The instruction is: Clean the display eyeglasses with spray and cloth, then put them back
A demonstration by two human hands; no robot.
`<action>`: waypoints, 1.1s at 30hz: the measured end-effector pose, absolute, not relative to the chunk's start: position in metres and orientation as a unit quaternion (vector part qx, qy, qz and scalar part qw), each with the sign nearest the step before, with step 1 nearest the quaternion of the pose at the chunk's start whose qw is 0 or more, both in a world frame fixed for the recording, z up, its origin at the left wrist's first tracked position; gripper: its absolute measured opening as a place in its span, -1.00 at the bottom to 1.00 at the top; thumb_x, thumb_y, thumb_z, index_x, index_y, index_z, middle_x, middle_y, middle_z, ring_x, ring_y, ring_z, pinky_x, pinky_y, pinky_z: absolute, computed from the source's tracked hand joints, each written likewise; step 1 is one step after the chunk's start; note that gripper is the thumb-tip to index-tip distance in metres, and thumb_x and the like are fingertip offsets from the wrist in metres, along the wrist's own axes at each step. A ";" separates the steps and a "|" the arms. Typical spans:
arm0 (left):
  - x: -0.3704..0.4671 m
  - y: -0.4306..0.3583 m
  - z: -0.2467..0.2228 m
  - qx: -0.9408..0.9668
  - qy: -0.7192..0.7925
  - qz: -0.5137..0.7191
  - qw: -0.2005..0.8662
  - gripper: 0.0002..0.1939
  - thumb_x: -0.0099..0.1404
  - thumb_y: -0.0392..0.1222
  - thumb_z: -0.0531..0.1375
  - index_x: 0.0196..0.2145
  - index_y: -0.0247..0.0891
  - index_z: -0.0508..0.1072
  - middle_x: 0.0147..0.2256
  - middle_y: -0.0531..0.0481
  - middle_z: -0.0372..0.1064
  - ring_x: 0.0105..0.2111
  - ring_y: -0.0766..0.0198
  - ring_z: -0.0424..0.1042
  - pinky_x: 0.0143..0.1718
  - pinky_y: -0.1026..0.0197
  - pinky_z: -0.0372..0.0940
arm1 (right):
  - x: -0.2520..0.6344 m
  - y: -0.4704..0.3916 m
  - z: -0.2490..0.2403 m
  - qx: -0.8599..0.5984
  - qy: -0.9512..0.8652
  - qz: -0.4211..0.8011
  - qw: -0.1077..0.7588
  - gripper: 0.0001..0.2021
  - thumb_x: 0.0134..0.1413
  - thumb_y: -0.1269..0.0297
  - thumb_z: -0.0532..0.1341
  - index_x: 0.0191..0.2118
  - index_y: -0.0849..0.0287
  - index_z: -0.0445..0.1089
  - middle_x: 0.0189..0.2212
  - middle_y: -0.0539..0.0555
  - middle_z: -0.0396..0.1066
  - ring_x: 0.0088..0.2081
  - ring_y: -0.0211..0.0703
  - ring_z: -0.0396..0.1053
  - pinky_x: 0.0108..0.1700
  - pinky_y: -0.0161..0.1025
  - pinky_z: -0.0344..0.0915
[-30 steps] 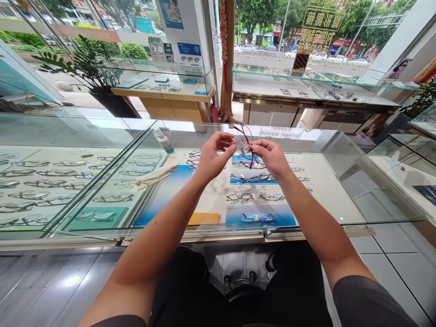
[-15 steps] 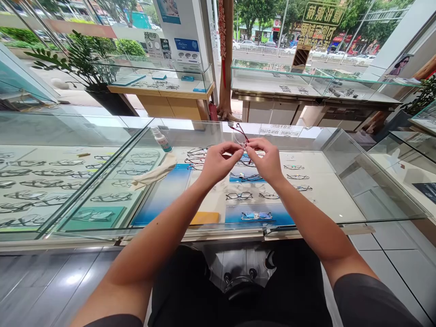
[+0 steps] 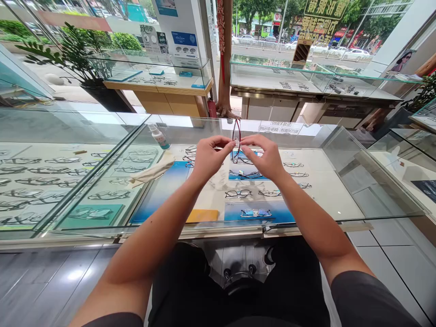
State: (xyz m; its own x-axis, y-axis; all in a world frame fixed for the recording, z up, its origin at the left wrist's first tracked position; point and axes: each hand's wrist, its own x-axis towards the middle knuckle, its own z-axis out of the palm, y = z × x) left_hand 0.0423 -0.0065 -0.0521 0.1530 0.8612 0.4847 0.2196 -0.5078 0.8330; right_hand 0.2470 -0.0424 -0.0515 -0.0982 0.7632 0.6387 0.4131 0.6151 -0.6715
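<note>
Head view: just above the centre of the frame, both hands meet over a glass display counter [image 3: 340, 181]. The left hand [image 3: 207, 159] and the right hand [image 3: 267, 159] each pinch a pair of red-framed glasses [image 3: 236, 136] between thumb and fingertips. The glasses stand on edge above the fingers, with a small pale tag at the pinch point. They are held in the air, clear of the glass top.

To the left of the hands, on the glass, lie a small spray bottle [image 3: 158, 136] and a crumpled cream cloth [image 3: 151, 172], the bottle just beyond the cloth. Both are well apart from the left hand. Under the glass, directly below the hands, rows of spectacle frames [image 3: 238, 194] rest on white and blue display pads, with an orange card [image 3: 203, 215] at the near edge. More frames fill the adjoining case [image 3: 51, 181] in the left of the frame.

The near edge of the counter runs across the lower middle of the frame, below the forearms; its right corner sits at the far right. The glass top right of the right hand is bare out to that corner. In the upper part of the frame stand two further glass cases [image 3: 279, 75] and a potted plant [image 3: 75, 54], upper left, all well apart from the hands.
</note>
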 end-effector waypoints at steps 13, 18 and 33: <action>0.078 -0.046 -0.019 0.935 0.312 0.132 0.102 -0.80 0.35 -0.15 0.29 -0.43 -0.14 0.65 -0.42 -0.05 0.61 -0.42 0.11 0.51 -0.35 0.10 0.30 | 0.333 0.013 -0.065 -0.595 -0.557 0.058 0.576 -0.43 0.39 0.11 0.21 -0.55 0.01 -0.14 -0.58 -0.09 -0.17 -0.46 -0.18 -0.13 -0.33 -0.10 -0.01; 0.108 -0.050 -0.025 0.940 0.339 -0.002 0.048 -0.87 0.23 -0.26 0.32 -0.45 -0.13 0.66 -0.40 -0.11 0.63 -0.35 0.01 0.58 -0.28 0.07 0.37 | 0.332 0.014 -0.070 -0.609 -0.577 0.069 0.540 -0.42 0.41 0.13 0.21 -0.58 0.01 -0.12 -0.60 -0.10 -0.16 -0.49 -0.20 -0.14 -0.34 -0.12 -0.03; 0.120 -0.002 -0.032 0.921 0.388 -0.040 0.003 -0.94 0.17 -0.23 0.38 -0.44 -0.16 0.68 -0.37 -0.17 0.64 -0.34 0.00 0.60 -0.26 0.11 0.37 | 0.335 0.019 -0.071 -0.625 -0.568 0.099 0.526 -0.41 0.44 0.15 0.19 -0.60 0.01 -0.11 -0.60 -0.10 -0.15 -0.50 -0.21 -0.13 -0.34 -0.13 -0.02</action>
